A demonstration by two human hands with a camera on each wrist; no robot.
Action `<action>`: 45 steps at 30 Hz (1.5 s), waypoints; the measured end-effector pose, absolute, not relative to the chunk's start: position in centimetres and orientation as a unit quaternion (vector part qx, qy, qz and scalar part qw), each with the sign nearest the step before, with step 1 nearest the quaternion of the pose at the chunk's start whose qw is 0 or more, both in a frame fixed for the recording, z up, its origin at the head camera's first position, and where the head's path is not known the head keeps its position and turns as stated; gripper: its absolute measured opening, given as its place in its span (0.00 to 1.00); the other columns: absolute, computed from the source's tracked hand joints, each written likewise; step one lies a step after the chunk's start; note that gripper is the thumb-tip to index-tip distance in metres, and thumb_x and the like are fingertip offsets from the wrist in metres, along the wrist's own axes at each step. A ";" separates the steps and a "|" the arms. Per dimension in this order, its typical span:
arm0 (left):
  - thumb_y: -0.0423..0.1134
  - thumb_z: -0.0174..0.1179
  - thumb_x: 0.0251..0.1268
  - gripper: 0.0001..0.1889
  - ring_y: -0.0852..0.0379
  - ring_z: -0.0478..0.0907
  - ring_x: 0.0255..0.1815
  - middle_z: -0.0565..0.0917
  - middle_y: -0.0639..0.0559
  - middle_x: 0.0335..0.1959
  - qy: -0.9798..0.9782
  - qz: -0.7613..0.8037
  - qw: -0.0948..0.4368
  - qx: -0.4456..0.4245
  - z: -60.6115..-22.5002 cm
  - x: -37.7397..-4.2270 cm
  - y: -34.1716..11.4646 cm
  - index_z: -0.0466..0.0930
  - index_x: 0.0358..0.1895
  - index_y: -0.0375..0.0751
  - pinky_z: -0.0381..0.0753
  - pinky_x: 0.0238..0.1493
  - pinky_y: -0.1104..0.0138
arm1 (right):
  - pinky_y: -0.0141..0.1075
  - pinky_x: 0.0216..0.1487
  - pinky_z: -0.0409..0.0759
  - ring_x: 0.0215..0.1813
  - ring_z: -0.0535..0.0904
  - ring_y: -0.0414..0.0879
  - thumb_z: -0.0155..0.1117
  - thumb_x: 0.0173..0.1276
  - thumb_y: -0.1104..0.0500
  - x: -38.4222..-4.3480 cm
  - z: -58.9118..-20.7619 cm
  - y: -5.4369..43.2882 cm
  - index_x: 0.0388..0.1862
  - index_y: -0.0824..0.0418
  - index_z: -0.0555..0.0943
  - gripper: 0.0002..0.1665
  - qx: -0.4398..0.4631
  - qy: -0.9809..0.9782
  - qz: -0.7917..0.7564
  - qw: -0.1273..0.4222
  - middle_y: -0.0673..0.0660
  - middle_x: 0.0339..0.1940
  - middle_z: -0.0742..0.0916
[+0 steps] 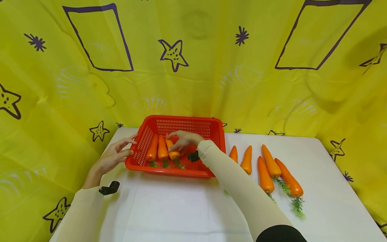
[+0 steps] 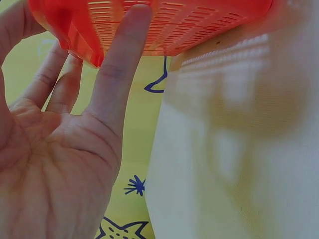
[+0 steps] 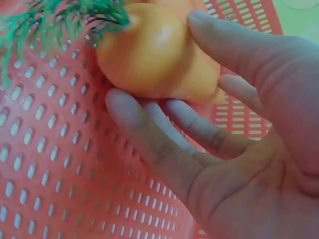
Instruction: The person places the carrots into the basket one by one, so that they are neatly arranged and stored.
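A red plastic basket (image 1: 181, 172) with slotted walls stands at the back of the table. Inside it, on the left, lie two carrots (image 1: 153, 148) side by side with a third carrot (image 1: 173, 154) next to them. My right hand (image 1: 186, 140) reaches into the basket and holds this third carrot, thumb on one side and fingers on the other; the right wrist view shows its thick end (image 3: 144, 50) and green leafy top (image 3: 65, 25). Fairly straight fingers of my left hand (image 1: 112, 156) touch the basket's left outer side, one lying along the slotted wall (image 2: 199, 25).
Right of the basket, several more carrots (image 1: 265, 174) with green tops lie on the white table (image 1: 169, 208), partly hidden by my right forearm. A yellow patterned curtain (image 1: 199, 87) hangs behind the table and along both sides.
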State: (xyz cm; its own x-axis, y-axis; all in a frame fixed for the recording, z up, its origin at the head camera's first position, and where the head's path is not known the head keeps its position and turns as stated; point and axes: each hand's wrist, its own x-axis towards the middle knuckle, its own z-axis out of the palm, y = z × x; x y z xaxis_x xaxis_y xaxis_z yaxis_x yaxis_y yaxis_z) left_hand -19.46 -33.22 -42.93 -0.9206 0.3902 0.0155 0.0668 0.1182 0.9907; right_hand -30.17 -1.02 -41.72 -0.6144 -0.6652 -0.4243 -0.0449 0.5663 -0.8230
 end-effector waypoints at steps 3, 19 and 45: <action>0.29 0.55 0.77 0.15 0.30 0.45 0.80 0.48 0.45 0.85 0.739 0.644 0.123 0.156 -42.8 -19.4 -33.2 0.72 0.61 0.33 0.83 0.53 0.59 | 0.44 0.45 0.87 0.43 0.87 0.53 0.75 0.67 0.60 -30.0 -41.9 -1.2 0.77 0.57 0.68 0.42 -0.223 0.790 -0.418 0.389 0.62 0.62 0.79; 0.29 0.55 0.76 0.15 0.32 0.46 0.80 0.48 0.45 0.85 0.738 0.644 0.126 0.157 -42.8 -19.5 -33.0 0.71 0.62 0.32 0.84 0.53 0.59 | 0.43 0.47 0.86 0.40 0.86 0.51 0.73 0.69 0.61 -29.6 -42.1 -0.9 0.80 0.57 0.65 0.44 -0.218 0.785 -0.424 0.395 0.60 0.46 0.87; 0.29 0.55 0.77 0.14 0.30 0.41 0.81 0.48 0.43 0.85 0.746 0.636 0.122 0.156 -42.8 -19.4 -33.0 0.71 0.61 0.33 0.81 0.55 0.63 | 0.44 0.43 0.87 0.46 0.85 0.56 0.73 0.70 0.56 -28.2 -37.5 3.9 0.81 0.54 0.62 0.45 -0.327 0.834 -0.289 0.338 0.65 0.53 0.83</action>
